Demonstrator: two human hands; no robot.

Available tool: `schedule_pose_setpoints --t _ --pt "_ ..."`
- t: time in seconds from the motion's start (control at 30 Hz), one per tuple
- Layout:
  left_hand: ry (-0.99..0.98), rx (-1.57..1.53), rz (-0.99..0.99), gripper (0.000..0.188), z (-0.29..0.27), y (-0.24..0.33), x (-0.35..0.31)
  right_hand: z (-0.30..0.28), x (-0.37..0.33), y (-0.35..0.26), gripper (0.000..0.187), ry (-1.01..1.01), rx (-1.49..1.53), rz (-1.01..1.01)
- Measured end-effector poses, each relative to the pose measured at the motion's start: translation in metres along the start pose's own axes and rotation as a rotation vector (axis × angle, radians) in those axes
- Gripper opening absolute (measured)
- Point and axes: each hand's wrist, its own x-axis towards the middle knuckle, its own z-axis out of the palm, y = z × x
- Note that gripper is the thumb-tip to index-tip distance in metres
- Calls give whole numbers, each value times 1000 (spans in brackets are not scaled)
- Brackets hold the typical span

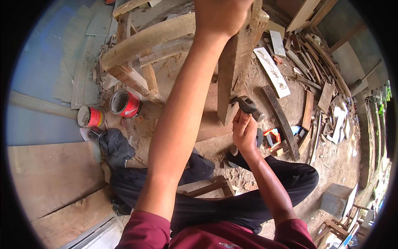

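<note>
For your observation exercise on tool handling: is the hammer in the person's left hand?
No. The right hand grips the hammer beside the upright plank, while the left hand holds the plank's top.

The left hand [222, 16] grips the top of an upright plank [234, 66], near the upper edge of the view. The right hand [244, 133] holds a hammer [248, 106] whose head touches the plank's lower end. Two red cans [110, 108] stand on the dirt ground [336, 159] to the left, beside a black rag [117, 146]. Scrap wood [315, 79] lies piled on the right.
</note>
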Motion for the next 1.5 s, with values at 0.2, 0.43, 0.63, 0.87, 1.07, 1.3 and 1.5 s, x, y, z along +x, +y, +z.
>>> schedule_pose_setpoints --t 0.2,0.43,0.63,0.87,1.07,1.3,1.5 --pt "-157 -62 -11 36 0 5 2 23 -24 33 50 89 239 67" --pt "-27 -47 24 38 -10 -7 7 35 -16 38 10 206 -104 -133" --pt "33 15 48 45 -17 -26 21 43 -12 52 16 206 -202 -103" --pt "51 32 9 52 -37 -47 32 46 0 49 15 214 -242 -159" --pt "32 -7 -20 42 -21 -33 18 37 -7 42 13 176 -142 -113" --pt "15 -1 12 35 1 -1 2 -6 1 -19 18 11 -164 16" --pt "-5 -15 -13 37 -3 -2 0 -12 1 -38 18 -40 -200 108"
